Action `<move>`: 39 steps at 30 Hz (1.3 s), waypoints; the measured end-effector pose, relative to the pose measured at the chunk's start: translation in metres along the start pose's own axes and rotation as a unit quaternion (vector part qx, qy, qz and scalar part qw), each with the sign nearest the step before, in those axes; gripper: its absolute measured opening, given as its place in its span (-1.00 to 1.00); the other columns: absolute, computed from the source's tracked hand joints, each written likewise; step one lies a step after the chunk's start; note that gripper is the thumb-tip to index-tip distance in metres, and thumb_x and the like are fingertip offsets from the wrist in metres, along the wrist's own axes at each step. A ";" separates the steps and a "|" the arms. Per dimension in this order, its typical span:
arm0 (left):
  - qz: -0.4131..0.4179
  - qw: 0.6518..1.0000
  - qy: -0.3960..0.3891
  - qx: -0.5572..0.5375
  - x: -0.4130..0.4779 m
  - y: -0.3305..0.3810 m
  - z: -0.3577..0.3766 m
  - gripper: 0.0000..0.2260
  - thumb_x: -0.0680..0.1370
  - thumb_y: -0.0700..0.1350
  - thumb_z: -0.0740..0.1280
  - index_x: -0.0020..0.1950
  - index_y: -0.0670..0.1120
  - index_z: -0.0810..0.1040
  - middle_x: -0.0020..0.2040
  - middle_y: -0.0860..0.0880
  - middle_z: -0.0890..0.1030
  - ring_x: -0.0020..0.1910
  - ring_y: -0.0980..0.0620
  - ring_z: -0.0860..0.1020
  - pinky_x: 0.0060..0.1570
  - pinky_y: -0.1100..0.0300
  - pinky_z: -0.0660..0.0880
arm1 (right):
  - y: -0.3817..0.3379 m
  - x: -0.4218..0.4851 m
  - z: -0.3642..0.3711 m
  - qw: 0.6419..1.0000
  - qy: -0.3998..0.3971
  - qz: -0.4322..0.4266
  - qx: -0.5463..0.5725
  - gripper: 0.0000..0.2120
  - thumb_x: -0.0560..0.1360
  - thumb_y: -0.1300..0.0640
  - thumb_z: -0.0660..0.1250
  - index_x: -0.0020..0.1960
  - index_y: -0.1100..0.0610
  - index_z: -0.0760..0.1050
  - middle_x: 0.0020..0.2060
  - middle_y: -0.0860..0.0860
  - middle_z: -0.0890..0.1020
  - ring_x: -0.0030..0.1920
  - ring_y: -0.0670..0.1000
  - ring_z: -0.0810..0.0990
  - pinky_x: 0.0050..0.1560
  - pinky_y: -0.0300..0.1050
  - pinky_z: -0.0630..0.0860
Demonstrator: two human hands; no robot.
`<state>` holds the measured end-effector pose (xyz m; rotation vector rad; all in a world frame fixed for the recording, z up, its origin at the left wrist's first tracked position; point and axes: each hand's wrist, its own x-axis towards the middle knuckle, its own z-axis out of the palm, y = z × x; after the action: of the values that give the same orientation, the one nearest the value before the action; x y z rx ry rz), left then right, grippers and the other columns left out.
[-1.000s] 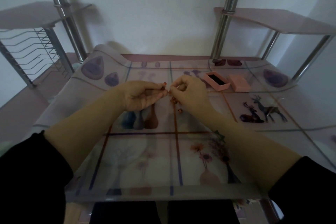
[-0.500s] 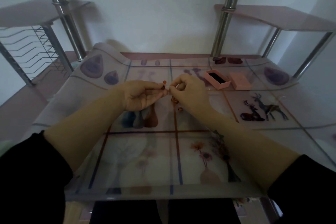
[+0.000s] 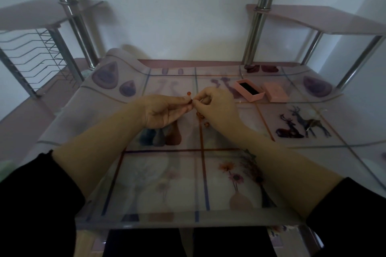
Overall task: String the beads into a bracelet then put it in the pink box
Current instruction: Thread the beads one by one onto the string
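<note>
Currently the left hand (image 3: 165,110) pinches a small reddish-brown bead (image 3: 190,101) against the right hand (image 3: 216,108), whose fingertips pinch a cord too thin to see, so threading likely needs steady hands; the open pink cardboard box (image 3: 249,90) waits nearby, right.

The tabletop (image 3: 313,152) is covered by a translucent mat (image 3: 167,183) printed with vases, flowers and deer. An open pink box (image 3: 248,90) with a dark lining is set toward the far right, and its lid (image 3: 275,94) lies just beside it. A few small reddish beads (image 3: 203,120) are scattered near the middle of the mat.
</note>
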<state>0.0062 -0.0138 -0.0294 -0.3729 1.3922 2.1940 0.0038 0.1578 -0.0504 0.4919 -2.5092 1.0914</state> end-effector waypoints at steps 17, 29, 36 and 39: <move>0.054 0.998 0.022 0.021 -0.007 -0.001 0.009 -0.91 0.54 -0.21 0.34 -0.08 -0.23 0.60 -0.32 -0.07 0.65 -0.38 0.14 0.62 -0.39 0.41 0.55 | -0.004 -0.006 -0.007 0.996 -0.024 0.033 0.073 -0.93 0.49 0.13 0.40 -0.03 0.06 0.62 -0.26 -0.04 0.68 -0.37 -0.11 0.63 -0.25 -0.02 0.65; 0.208 0.951 0.092 0.208 0.004 0.009 0.022 -0.85 0.52 -0.11 0.40 -0.19 -0.16 0.64 -0.42 -0.01 0.59 -0.46 0.15 0.49 -0.44 0.36 0.48 | -0.013 0.003 -0.014 0.944 -0.099 0.123 0.290 -0.88 0.54 0.29 0.30 0.03 0.13 0.53 -0.34 0.07 0.68 -0.47 -0.04 0.61 -0.50 -0.29 0.46; 0.229 0.933 0.125 0.249 0.016 0.006 0.024 -0.84 0.52 -0.10 0.41 -0.16 -0.18 0.63 -0.41 -0.01 0.61 -0.46 0.16 0.52 -0.40 0.36 0.50 | -0.002 0.007 -0.015 0.958 -0.072 0.131 0.243 -0.90 0.50 0.24 0.39 -0.18 0.11 0.59 -0.37 0.09 0.65 -0.51 -0.12 0.56 -0.47 -0.28 0.50; 0.251 0.913 0.146 0.286 0.022 0.001 0.024 -0.88 0.55 -0.14 0.36 -0.06 -0.17 0.64 -0.26 -0.07 0.65 -0.38 0.14 0.56 -0.37 0.37 0.50 | 0.001 0.009 -0.014 0.958 -0.050 0.148 0.243 -0.90 0.51 0.24 0.38 -0.19 0.18 0.59 -0.36 0.15 0.66 -0.49 -0.07 0.56 -0.47 -0.23 0.50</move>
<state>-0.0121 0.0132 -0.0286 -0.1327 2.4297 2.0031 -0.0020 0.1676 -0.0384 0.3041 -2.4412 1.8604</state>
